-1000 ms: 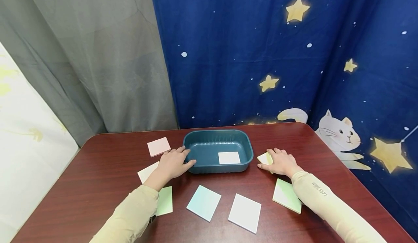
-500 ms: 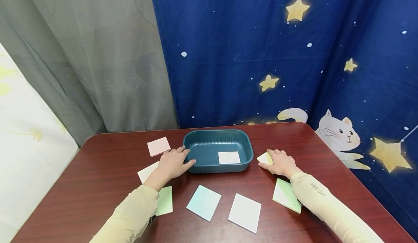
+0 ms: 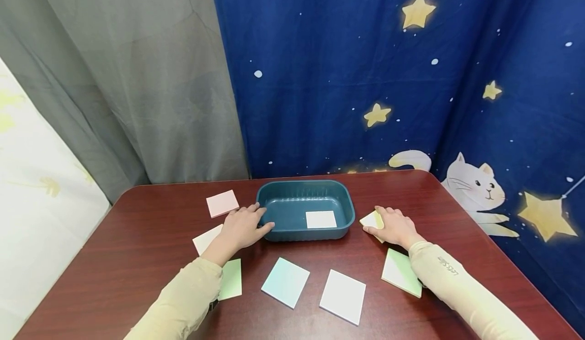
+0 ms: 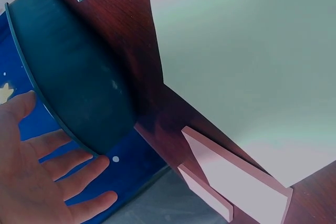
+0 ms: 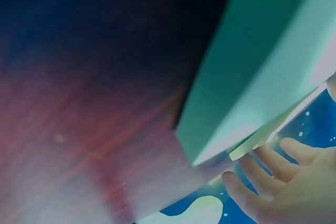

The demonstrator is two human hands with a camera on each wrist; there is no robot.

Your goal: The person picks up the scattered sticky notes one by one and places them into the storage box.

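Yellow-edged notepad [image 3: 371, 221] lies on the worktop [image 3: 137, 238] beside the teal tray [image 3: 297, 235], the fingers of the right hand [image 3: 396, 227] astride it, pinch unclear. The left hand [image 3: 242, 227] has spread fingers touching the rim, likely for steadying.

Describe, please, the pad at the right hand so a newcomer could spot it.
Find the teal basin on the reddish table. Just right of it, at the right hand, lies the pad: yellow and white, unlike its green-and-white neighbour.
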